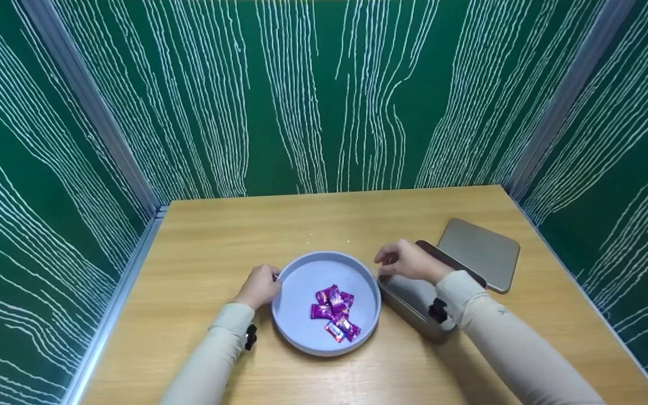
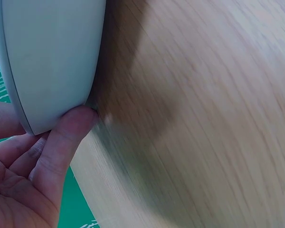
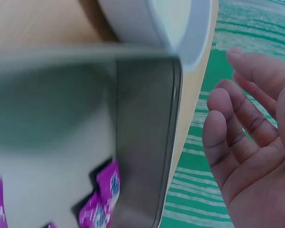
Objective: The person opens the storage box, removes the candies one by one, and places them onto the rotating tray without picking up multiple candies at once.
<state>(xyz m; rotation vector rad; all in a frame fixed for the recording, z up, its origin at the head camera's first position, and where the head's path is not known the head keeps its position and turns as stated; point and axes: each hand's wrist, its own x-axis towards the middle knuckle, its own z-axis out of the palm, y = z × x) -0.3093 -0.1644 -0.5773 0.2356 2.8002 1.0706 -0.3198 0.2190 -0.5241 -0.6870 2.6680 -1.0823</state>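
Note:
My left hand (image 1: 259, 287) grips the left rim of a round, pale lavender dish (image 1: 304, 281). In the left wrist view its thumb (image 2: 69, 128) presses low on the dish's outer wall, with other fingers at the rim. Purple-wrapped candies (image 1: 335, 298) lie heaped in the dish beside one red-and-blue wrapped candy (image 1: 334, 332). My right hand (image 1: 411, 261) hovers over the far end of a rectangular metal tin (image 1: 405, 312), fingers loosely bent and holding nothing. Several purple candies (image 3: 108, 183) lie inside the tin in the right wrist view.
The tin's flat lid (image 1: 481, 253) lies behind and right of the tin. The tin stands close against the dish's right side. Green panels with white lines (image 1: 324, 112) enclose the wooden table (image 1: 217, 236) at the back and sides.

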